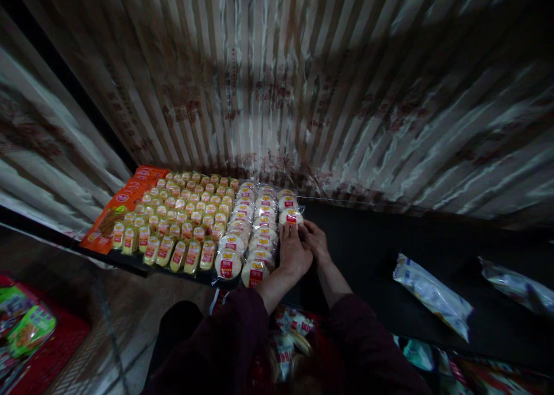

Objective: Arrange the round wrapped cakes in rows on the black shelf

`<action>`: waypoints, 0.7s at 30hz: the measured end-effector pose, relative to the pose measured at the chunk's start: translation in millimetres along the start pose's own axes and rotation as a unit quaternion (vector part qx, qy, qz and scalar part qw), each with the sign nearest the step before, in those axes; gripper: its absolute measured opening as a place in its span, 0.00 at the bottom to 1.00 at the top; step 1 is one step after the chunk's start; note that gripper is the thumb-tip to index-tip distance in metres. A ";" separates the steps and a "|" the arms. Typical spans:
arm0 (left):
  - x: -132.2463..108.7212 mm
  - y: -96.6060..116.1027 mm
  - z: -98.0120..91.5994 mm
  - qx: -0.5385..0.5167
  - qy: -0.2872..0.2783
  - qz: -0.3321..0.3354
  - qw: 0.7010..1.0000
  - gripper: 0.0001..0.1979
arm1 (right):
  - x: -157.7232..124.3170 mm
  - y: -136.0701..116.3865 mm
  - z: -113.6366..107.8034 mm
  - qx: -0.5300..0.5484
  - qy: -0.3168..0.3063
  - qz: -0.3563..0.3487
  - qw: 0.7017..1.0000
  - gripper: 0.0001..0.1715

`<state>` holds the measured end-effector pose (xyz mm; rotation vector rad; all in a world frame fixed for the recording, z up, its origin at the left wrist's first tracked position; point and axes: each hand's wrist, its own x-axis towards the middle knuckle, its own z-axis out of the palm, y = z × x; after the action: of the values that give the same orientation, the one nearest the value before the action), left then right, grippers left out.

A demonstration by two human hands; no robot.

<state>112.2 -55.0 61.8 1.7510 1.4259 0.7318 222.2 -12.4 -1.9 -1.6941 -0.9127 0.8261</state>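
Round white crackers in clear wrappers [228,263] lie overlapping in columns on a black shelf [355,227]. The rightmost column is shorter, and its front cracker pack [291,217] lies under the fingertips of my left hand [295,252]. Close against it on the right is my right hand [317,242], its fingers bent near the pack's right edge. Whether the fingers of either hand pinch the wrapper is hidden. Left of the crackers, small yellow packaged cakes [178,255] stand in rows.
Orange packets [123,197] lie at the shelf's left end. Two white-blue packets [433,294] [515,282] rest on the right. Behind rises a pleated patterned curtain [277,94]. Below are a red container [64,337] at left and mixed snack packets [285,349] beneath my arms.
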 end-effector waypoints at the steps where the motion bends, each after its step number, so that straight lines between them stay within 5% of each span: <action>1: 1.0 0.0 0.0 0.004 -0.001 0.002 1.000 0.31 | 1.4 0.9 0.8 -0.001 0.001 -0.003 1.000 0.25; 21: 20.3 -4.8 7.0 0.021 -0.018 -0.002 1.000 0.30 | 15.3 4.3 8.5 -0.094 0.033 -0.090 0.991 0.20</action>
<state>119.6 -36.1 53.5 1.7838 1.4291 0.6705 223.1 3.8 -9.8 -1.7590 -1.1086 0.5757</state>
